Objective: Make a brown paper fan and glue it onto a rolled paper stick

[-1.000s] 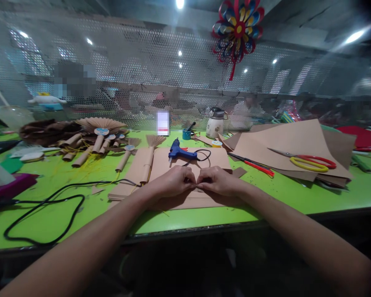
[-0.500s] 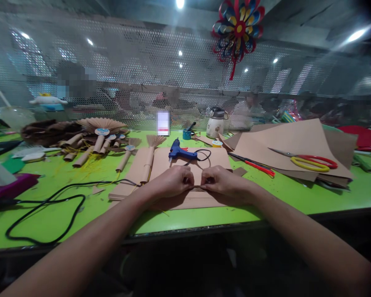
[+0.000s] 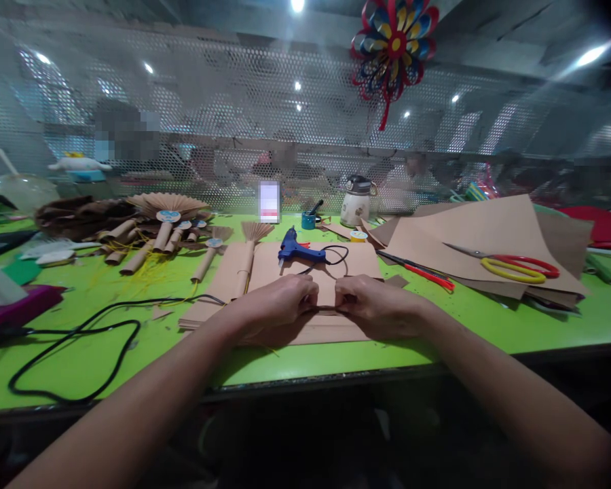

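Clock positions were taken from the grip, twelve pointing away from the wearer. The left hand (image 3: 291, 299) and right hand (image 3: 373, 302) stood slightly apart over brown paper sheets (image 3: 330, 333), each with thumb and fingers pinched together on a thin brown strip (image 3: 326, 310). The strip spanned the gap between the fingertips, left hand at its nine o'clock end, right hand at its three; its ends were hidden in the fingers. A paper fan (image 3: 243, 266) with a rolled handle lay at ten o'clock, and a blue glue gun (image 3: 305, 255) at eleven, above the strip. Scissors (image 3: 514, 269) with red and yellow handles rested on further paper near half past two. Beyond, at twelve, a small teal pot (image 3: 308, 221) held a dark-handled item (image 3: 316, 206) leaning right. At one stood a pale bottle (image 3: 355, 209), dark lid on, contents hidden. Well apart, at ten, a translucent cup (image 3: 26, 195) held a pale stick (image 3: 5, 161); other contents could not be made out.
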### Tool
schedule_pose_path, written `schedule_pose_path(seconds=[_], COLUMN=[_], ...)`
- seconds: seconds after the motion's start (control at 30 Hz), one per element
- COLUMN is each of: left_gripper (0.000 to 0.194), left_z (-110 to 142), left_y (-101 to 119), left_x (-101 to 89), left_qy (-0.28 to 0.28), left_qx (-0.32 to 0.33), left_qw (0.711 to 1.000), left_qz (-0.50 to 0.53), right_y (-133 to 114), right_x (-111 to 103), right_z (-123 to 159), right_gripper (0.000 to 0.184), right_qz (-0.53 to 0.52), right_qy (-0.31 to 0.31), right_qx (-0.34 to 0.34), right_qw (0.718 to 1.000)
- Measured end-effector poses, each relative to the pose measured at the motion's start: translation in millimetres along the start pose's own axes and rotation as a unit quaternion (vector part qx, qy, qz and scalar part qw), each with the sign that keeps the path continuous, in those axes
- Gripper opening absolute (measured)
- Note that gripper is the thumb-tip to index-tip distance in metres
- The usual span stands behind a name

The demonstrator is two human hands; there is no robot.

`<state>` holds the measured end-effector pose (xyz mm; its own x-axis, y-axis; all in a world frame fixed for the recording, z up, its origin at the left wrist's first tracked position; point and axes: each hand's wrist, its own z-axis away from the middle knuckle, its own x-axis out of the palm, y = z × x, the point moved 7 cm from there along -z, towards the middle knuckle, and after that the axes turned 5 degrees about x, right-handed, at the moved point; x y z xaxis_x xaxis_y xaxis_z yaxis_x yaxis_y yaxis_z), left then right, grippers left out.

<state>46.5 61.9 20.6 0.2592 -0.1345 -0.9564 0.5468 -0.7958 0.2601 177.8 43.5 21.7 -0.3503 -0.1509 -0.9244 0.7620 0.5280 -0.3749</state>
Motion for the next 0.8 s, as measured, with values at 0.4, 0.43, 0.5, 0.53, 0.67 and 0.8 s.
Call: schedule_pose_path(seconds=[0.4, 0.43, 0.5, 0.53, 0.67, 0.8], left_gripper=[0.008, 0.009, 0.011, 0.012, 0.01, 0.013], left_z=[13.9, 14.3, 14.2, 13.9, 11.5, 9.8], left_y=[24.6, 25.9, 28.2, 29.5, 36.5, 41.0], left_x=[-10.2, -9.8, -8.7, -8.3, -6.9, -0.6], left_qy=[0.027, 0.026, 0.023, 0.024, 0.039, 0.038], left_qx=[0.035, 0.039, 0.047, 0.051, 0.061, 0.062], left_qw=[0.998, 0.998, 0.997, 0.995, 0.988, 0.985], left_qz=[-0.048, -0.051, -0.065, -0.078, -0.138, -0.158], right_y=[1.3, 0.4, -2.0, -3.7, -13.6, -20.0], right_x=[-0.8, -1.0, -2.2, -3.4, -4.3, 4.3], right_z=[-1.0, -0.2, 2.2, 3.7, 8.7, 9.9], right_gripper=[0.015, 0.014, 0.012, 0.01, 0.009, 0.011], right_qz=[0.023, 0.029, 0.043, 0.052, 0.111, 0.176], right_qy=[-0.055, -0.055, -0.049, -0.039, 0.006, 0.02], right_qx=[-0.034, -0.037, -0.038, -0.038, -0.064, -0.093], right_qw=[0.998, 0.997, 0.997, 0.997, 0.992, 0.98])
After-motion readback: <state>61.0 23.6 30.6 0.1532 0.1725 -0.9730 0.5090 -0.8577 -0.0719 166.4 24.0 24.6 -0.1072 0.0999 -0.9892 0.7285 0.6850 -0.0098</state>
